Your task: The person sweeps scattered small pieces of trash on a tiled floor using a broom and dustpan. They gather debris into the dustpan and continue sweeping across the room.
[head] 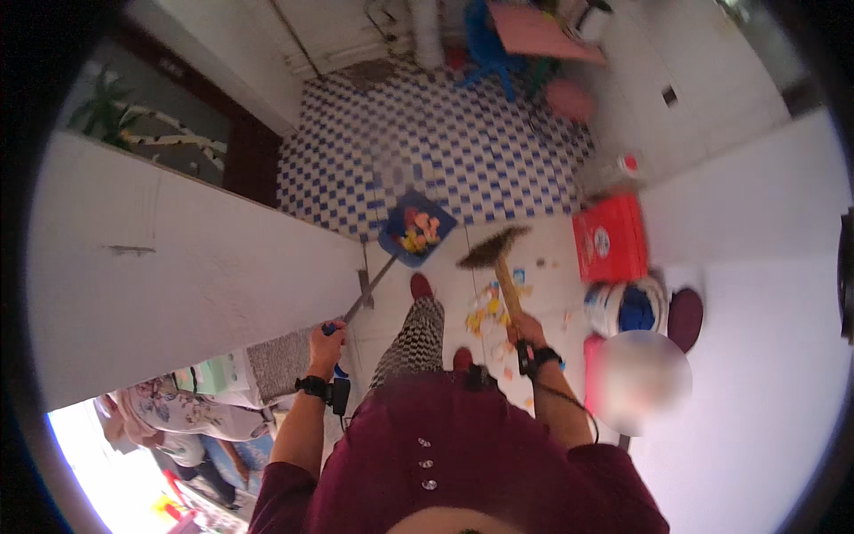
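My left hand (327, 347) grips the long handle (373, 286) of a blue dustpan (434, 212), which rests on the floor ahead of me. Orange, pink and yellow scraps (420, 230) lie in the pan. In my right hand (526, 329) is the wooden handle (508, 287) of a short broom, its dark bristle head (492, 248) to the right of the dustpan and apart from it. Yellow and pale scraps (490, 308) are scattered over the white floor tiles beside and below the broom handle.
To the right stand a red box (610, 239), a white bucket (604, 308) holding something blue, and a dark red round object (685, 320). Blue-and-white checkered tiles (427, 147) extend ahead, towards a blue chair (486, 47) and pink tabletop (544, 33). A white partition (200, 280) borders the left; people (193, 460) are beyond it.
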### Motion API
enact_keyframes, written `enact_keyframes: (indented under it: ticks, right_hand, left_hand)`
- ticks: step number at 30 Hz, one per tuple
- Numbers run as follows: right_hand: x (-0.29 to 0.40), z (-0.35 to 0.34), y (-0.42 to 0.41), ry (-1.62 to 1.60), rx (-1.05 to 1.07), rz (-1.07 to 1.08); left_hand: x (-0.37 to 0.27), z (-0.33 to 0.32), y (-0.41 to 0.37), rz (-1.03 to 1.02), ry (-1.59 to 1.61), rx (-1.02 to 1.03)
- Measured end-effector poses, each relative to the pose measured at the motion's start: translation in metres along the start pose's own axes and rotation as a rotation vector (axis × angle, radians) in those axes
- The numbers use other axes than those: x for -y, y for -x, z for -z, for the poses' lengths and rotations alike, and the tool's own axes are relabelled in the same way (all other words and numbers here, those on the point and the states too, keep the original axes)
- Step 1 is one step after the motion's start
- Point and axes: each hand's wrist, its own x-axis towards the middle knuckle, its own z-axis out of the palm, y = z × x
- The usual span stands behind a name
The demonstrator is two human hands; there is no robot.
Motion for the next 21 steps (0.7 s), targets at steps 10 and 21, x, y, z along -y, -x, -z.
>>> enact_keyframes:
  ticks: [10,21]
  right_hand:
    - [-0.074,0.040,-0.010,-0.559,0.123,-0.248]
    - [-0.020,0.106,-0.002,-0.700,-0.230,-0.429]
  left_hand:
    - [-0.042,0.003,-0.156,-0.130,-0.099,-0.014]
    - [-0.130,-0.023,-0.259,-0.149,-0.083,-0.044]
